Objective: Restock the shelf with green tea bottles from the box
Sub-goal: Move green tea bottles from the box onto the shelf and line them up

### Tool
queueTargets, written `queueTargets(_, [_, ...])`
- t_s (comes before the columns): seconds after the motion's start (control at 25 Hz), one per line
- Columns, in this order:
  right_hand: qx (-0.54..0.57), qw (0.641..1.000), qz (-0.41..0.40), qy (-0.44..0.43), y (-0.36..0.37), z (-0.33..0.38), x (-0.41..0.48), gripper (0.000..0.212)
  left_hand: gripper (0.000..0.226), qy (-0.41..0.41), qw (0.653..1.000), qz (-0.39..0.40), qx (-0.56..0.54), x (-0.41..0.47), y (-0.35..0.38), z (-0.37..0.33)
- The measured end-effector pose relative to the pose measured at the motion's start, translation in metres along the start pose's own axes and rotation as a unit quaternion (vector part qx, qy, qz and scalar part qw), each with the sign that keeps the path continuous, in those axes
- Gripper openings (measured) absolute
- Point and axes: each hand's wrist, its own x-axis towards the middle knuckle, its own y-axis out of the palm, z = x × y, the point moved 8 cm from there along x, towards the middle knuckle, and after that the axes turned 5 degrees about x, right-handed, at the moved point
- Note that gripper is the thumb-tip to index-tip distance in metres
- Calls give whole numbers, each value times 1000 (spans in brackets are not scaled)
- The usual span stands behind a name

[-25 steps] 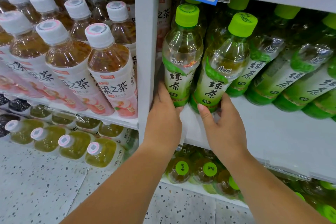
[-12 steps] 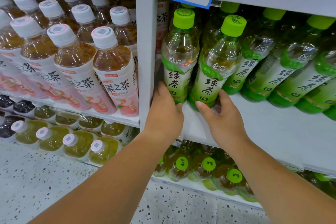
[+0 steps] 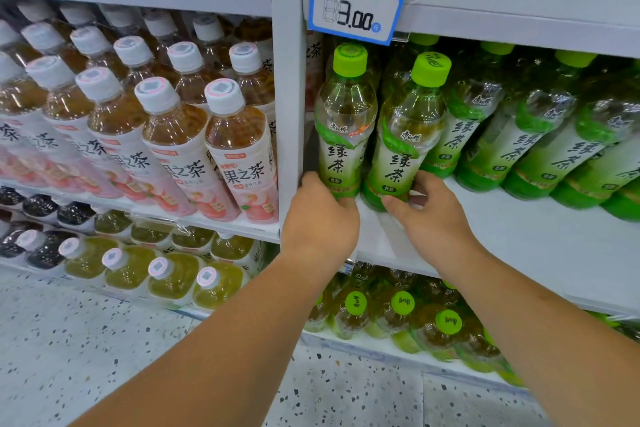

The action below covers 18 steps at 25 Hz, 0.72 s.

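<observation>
While hands [image 3: 320, 222] [image 3: 433, 222] grip bases, tea btls [image 3: 344, 135] [image 3: 403, 149] show lime-green caps

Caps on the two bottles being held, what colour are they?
The caps are bright lime green, clearest in the head view.

Two upright green-capped tea bottles [image 3: 346, 135] (shelf [image 3: 519, 236] front)

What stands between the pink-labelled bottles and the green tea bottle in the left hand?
The shelf's white upright post, plain in the head view; the left hand grips the green tea bottle just right of it.
</observation>
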Motion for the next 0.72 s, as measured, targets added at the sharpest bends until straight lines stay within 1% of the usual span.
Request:
queueTargets(0.12, [-8,999,-10,30,-7,-2,-11,50,40,-20,999,26,-31,-4,-4,5])
queueTargets(0.24, [-15,998,1,62,-14,0,-32,46,51,-25,996,67,-61,-15,-10,7])
queueTargets(0.36, [-24,994,39,103,-14,2,-57,46,49,-33,991,116,-63,-29,-20,20])
queueTargets(0.44, [-31,990,61,119,-14,4,-79,48,51,-38,987,152,-44,-49,-25,32])
queueTargets(0.56, [-42,987,66,139,-18,7,-111,52,58,-52,983,172,-23,-80,-36,44])
queueTargets(0.72, [-60,981,84,162,-29,17,-162,56,59,-42,979,200,-14,-129,-53,42])
